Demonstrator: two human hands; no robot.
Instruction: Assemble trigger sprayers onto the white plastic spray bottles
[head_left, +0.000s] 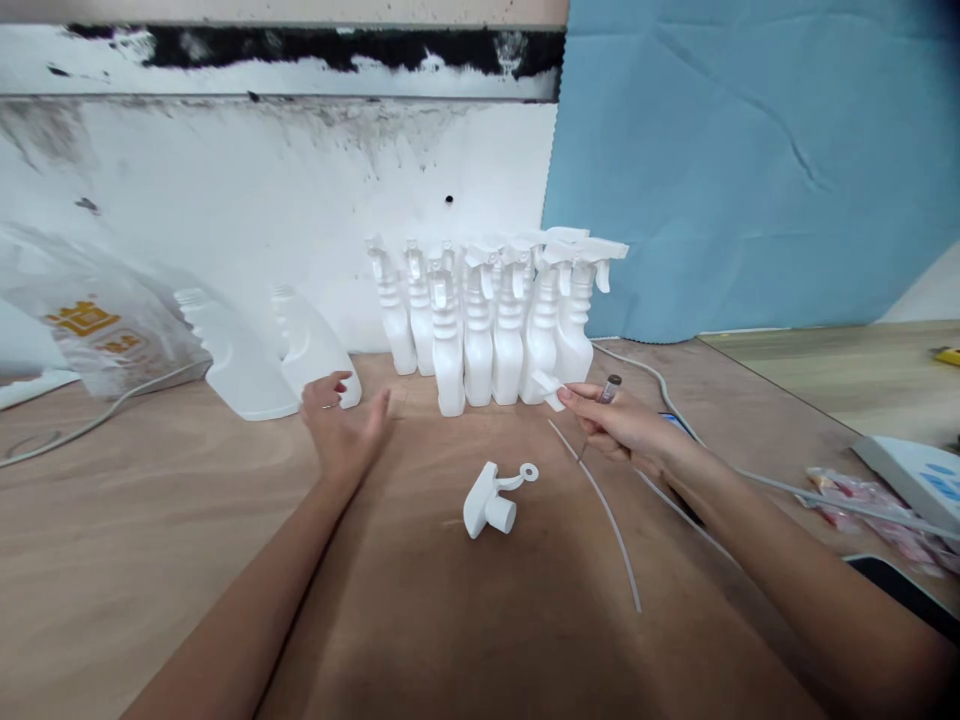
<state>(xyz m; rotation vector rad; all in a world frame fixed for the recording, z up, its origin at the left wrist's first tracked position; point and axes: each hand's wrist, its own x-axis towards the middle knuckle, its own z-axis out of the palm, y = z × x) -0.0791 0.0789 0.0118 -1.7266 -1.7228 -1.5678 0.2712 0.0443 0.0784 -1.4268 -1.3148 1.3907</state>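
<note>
My left hand [341, 425] is open, fingers spread, in front of an uncapped white bottle [311, 340]; I cannot tell if it touches it. Another uncapped bottle [236, 350] leans to its left. Between thumb and fingers, my right hand [619, 420] pinches a small flat white plastic piece [550, 386]. The same hand holds a slim tool with a dark handle end [611, 388], its thin shaft pointing down; its kind is unclear. A white spray head [491, 505] with a ringed arm lies on the table between my hands. A thin translucent tube [600, 510] lies right of it.
Several white spray bottles [480, 345] with trigger heads stand in rows against the wall. A printed plastic bag [90, 330] is at far left. A grey cable [667, 400], a second tube [682, 515], small packets [870, 510] and a white device [915, 475] are on the right.
</note>
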